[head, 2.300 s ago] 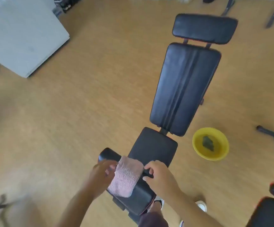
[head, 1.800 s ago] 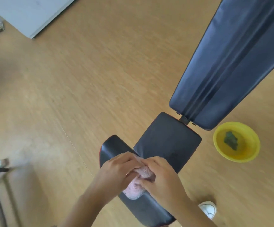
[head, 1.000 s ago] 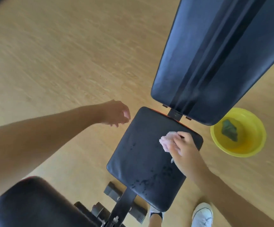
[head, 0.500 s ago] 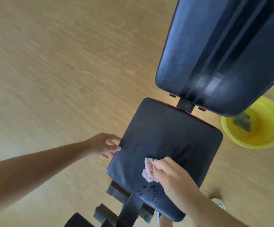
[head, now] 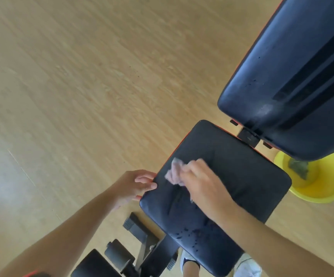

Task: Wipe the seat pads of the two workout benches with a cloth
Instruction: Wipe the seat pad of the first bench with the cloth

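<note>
1. Presently, the right hand (head: 200,182) is closed around a bunched pink cloth (head: 173,172) and presses it onto the seat pad (head: 232,176), near the pad's left edge. The placement suits a wiping stroke; motion blur on the cloth suggests a stroke in progress.
2. The left hand (head: 134,184) rests at the left edge of the seat pad with fingers loosely curled against the rim. It holds nothing. The likely purpose is to steady the bench during wiping.
3. Dark droplets (head: 190,232) lie on the near part of the seat pad, toward the person. This area probably remains to be wiped.
4. The back pad (head: 282,76) stands just beyond the seat pad, joined by a bracket (head: 249,136). It also carries a few droplets and a pale smear.
5. A yellow basin (head: 322,186) sits on the wooden floor (head: 82,76) to the right of the bench, partly under the back pad. It holds a dark green rag (head: 300,168), likely kept there for wetting.
6. Count: two hands, one pink cloth, one basin, one green rag, one bench fully identifiable. The second bench is not clearly in view.
</note>
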### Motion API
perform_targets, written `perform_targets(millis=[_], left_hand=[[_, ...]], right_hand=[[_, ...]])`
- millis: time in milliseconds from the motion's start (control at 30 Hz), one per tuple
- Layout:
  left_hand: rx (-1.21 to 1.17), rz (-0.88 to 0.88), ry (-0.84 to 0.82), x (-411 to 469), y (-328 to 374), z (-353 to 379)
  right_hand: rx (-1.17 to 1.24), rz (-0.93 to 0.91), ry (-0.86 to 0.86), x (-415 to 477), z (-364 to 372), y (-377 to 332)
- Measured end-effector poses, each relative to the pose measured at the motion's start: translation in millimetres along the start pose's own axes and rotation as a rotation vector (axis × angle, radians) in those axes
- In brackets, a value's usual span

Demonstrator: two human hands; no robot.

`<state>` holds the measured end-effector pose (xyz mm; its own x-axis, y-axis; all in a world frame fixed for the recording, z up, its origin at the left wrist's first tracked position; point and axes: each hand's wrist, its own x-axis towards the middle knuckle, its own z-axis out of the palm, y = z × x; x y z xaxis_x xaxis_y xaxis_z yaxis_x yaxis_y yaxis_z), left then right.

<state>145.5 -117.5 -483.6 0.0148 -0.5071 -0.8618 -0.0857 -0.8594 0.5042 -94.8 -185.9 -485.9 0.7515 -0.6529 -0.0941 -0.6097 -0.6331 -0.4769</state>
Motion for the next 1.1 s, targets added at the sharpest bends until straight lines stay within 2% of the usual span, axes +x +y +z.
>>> perform_targets(millis=[67, 100, 133, 200, 267, 300, 333, 367, 400, 467, 500, 533, 567, 633, 667, 733, 767, 833, 900, 933, 1000, 1033, 1067, 1100], left_hand=[[-0.030, 0.006, 0.036, -0.9, -6.6, 1.7], [-0.038, 0.010, 0.051, -1.1, -9.0, 3.4], [-0.043, 0.014, 0.066, -1.3, -10.6, 5.7], [-0.031, 0.024, 0.095, -0.4, -11.8, 8.7], [-0.022, 0.027, 0.115, 0.9, -12.6, 9.3], [-0.041, 0.028, 0.119, 0.9, -12.8, 10.0], [-0.072, 0.030, 0.119, 0.9, -12.7, 10.0], [-0.113, 0.031, 0.114, 0.0, -12.6, 11.2], [-0.147, 0.034, 0.109, -1.2, -12.7, 12.1], [-0.176, 0.055, 0.115, -4.2, -15.3, 14.5], [-0.173, 0.063, 0.124, -4.6, -15.7, 15.2], [-0.165, 0.065, 0.132, -4.9, -16.2, 16.3], [-0.158, 0.065, 0.137, -4.6, -16.0, 17.1], [-0.140, 0.059, 0.147, -2.5, -15.5, 16.1], [-0.129, 0.053, 0.150, -1.5, -15.2, 15.1], [-0.116, 0.054, 0.149, 0.4, -14.6, 15.6], [-0.115, 0.057, 0.151, 1.1, -15.2, 16.1], [-0.127, 0.063, 0.157, 0.9, -17.1, 16.3], [-0.103, 0.083, 0.157, 1.5, -18.4, 17.8], [-0.097, 0.082, 0.162, 1.4, -19.6, 17.9], [-0.103, 0.083, 0.159, 1.9, -20.4, 18.4], [-0.102, 0.085, 0.155, 2.5, -20.1, 19.3], [-0.103, 0.082, 0.156, 3.1, -19.8, 19.3], [-0.102, 0.077, 0.161, 3.4, -19.3, 19.0]], right_hand=[[0.022, 0.306, 0.277, 23.8, -17.4, 26.6], [0.072, 0.392, 0.360, 28.1, -18.0, 22.3], [0.087, 0.398, 0.354, 26.7, -11.4, 6.4], [0.093, 0.189, 0.151, 5.0, 13.2, -40.6], [0.009, -0.198, -0.054, -32.1, 31.1, -65.2], [-0.093, -0.344, -0.068, -39.8, 31.1, -55.0], [-0.173, -0.392, -0.055, -36.0, 22.1, -36.8], [-0.263, -0.323, 0.000, -25.3, 7.2, -16.4], [-0.263, -0.163, 0.033, -12.5, -8.7, 5.7], [-0.091, 0.274, 0.239, 8.1, -35.8, 38.5], [0.003, 0.436, 0.352, 11.0, -39.8, 41.6], [0.048, 0.510, 0.395, 9.5, -36.3, 33.8], [0.128, 0.501, 0.326, 2.0, -22.7, 18.8], [0.230, 0.300, 0.140, -26.2, 12.2, -24.8], [0.225, 0.125, 0.062, -41.1, 22.7, -46.0], [0.047, -0.162, -0.053, -62.0, 31.1, -60.7], [0.007, -0.243, -0.107, -69.3, 30.5, -51.5], [-0.044, -0.262, -0.121, -66.0, 11.3, -18.5], [-0.194, -0.043, -0.001, -45.6, -18.9, 21.7], [-0.199, 0.093, 0.116, -34.5, -29.7, 40.0], [-0.012, 0.460, 0.313, -15.5, -39.7, 43.8], [0.058, 0.503, 0.347, -13.3, -35.9, 32.1], [0.093, 0.447, 0.311, -17.8, -25.9, 17.4], [0.179, 0.362, 0.197, -33.9, -8.2, -2.2]])
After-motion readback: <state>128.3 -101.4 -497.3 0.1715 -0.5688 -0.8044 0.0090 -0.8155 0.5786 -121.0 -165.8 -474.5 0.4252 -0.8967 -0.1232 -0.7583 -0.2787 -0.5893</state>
